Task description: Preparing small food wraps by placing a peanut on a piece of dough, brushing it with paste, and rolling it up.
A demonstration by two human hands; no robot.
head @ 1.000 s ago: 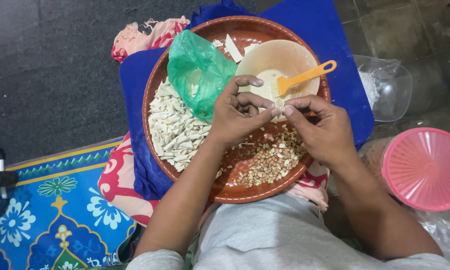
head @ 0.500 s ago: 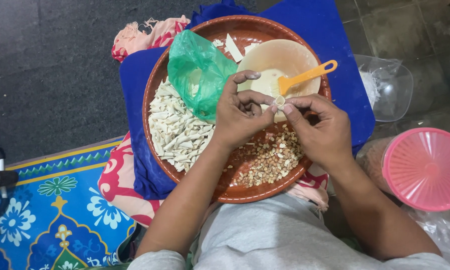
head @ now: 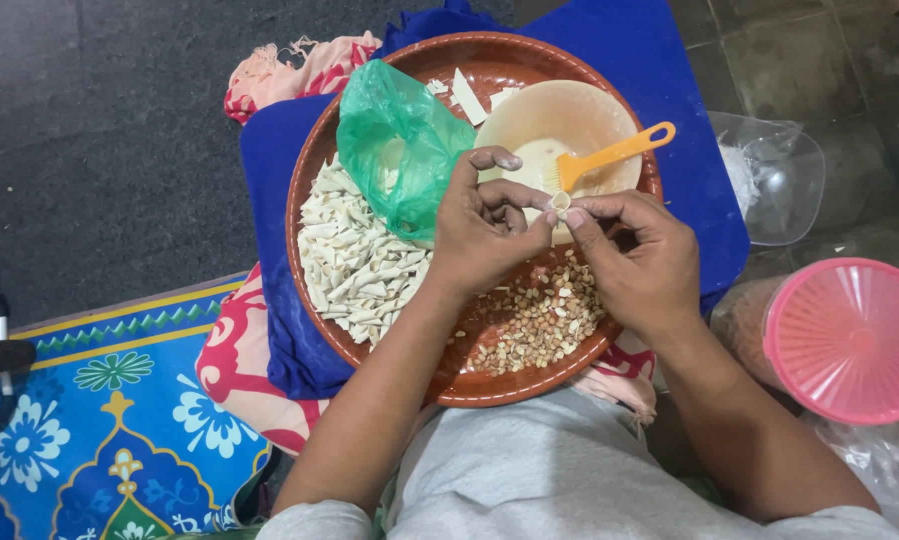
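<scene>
Centre frame, above a round tray (head: 315,190), left hand (head: 480,235) and right hand (head: 640,262) pinch one small dough wrap (head: 561,203) together (peanuts (head: 535,325) below); folding step, sealing likely next.

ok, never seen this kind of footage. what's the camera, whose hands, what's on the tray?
There is no machine here: a person works with two bare hands. The single view comes from a camera worn on the head, looking down at the lap.

On the lap sits a round brown tray over blue cloth. On it lie a pile of small folded white pastry pieces, a heap of peanuts, a green plastic bag, and a cream bowl holding an orange-handled brush. A pink lid lies off to one side.

The left hand and right hand meet over the tray, fingers pinching one small white pastry piece between them.
</scene>
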